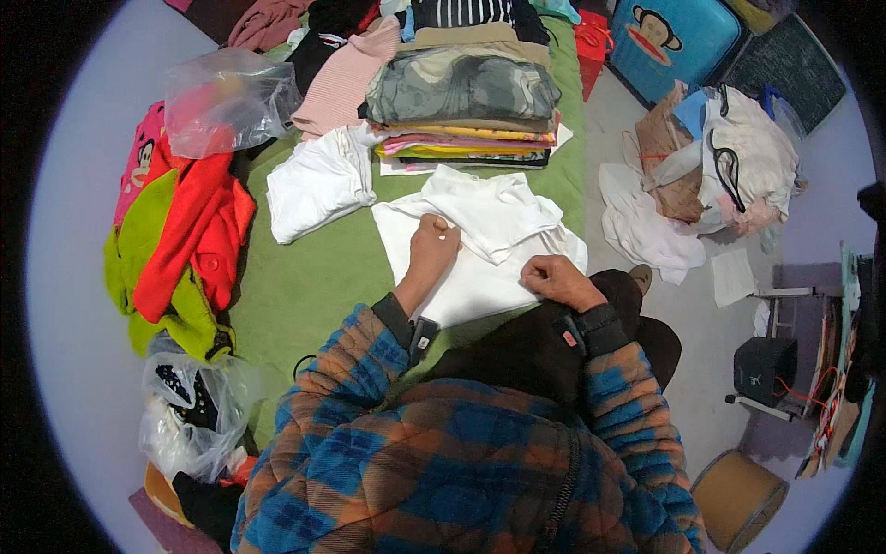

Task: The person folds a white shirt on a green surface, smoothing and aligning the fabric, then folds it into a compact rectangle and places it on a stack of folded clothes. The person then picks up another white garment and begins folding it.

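Observation:
A white garment [489, 277], perhaps a shirt, lies in front of me on a green bed cover [314, 286], its far part folded loosely over itself. My left hand [434, 249] is closed on the cloth near its left side, a bit of white showing at the fingertips. At the right near edge, my right hand [556, 279] has its fingers curled together on the same garment; what exactly they pinch is partly hidden. Just beyond my left hand sits a folded white garment [321, 185], next to a stack of folded clothes [466, 88] with a grey patterned piece near its top.
On the left are red clothing [198, 240], a green garment [148, 231] and a clear plastic bag [226, 102]. Another filled plastic bag [189, 406] stands nearer me. Right of the bed, a heap of bagged clothes [738, 157] and a blue suitcase [678, 46] occupy the floor.

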Available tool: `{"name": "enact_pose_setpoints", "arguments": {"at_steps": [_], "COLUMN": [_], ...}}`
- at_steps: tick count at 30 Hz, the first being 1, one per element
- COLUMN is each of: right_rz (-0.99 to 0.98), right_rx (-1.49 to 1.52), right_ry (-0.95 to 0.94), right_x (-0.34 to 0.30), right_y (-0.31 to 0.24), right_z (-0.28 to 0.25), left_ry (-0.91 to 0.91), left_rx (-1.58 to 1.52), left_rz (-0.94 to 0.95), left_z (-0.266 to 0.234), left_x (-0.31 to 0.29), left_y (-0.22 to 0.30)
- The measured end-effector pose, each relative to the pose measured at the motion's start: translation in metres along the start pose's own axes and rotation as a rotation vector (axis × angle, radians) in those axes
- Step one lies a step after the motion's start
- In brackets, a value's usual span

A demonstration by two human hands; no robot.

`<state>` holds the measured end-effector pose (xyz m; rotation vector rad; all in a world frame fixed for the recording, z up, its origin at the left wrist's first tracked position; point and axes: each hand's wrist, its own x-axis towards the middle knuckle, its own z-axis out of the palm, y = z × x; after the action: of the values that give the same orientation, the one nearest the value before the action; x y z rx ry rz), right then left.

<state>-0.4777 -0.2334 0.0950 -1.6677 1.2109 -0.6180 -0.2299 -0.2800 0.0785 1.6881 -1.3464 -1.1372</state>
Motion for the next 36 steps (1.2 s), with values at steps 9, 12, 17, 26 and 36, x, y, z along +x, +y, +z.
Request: {"name": "enact_pose_setpoints", "arguments": {"at_steps": [9, 12, 17, 26, 36], "right_rz": [0.194, 0.189, 0.158, -0.132, -0.211], "right_rx": [0.157, 0.196, 0.146, -0.221, -0.439], "right_ry": [0.072, 0.103, 0.361, 0.743, 0.649], "right_x": [-0.001, -0.001, 0.002, 0.006, 0.056], "right_y": [0.027, 0.032, 0.047, 0.010, -0.035], "right_z": [-0.003, -0.002, 0.001, -0.005, 0.005], "left_ry": [-0.177, -0.598, -0.578, -0.147, 0.050], "left_rx": [-0.961, -1.202, -1.135, -0.344, 0.508], "left_rz": [-0.505, -0.561, -0.163, 0.025, 0.753], "left_z": [-0.004, -0.009, -0.014, -0.045, -0.022], "left_x": [0.005, 0.029, 0.058, 0.008, -0.033], "left_y": [-0.004, 0.007, 0.052, 0.006, -0.030]}}
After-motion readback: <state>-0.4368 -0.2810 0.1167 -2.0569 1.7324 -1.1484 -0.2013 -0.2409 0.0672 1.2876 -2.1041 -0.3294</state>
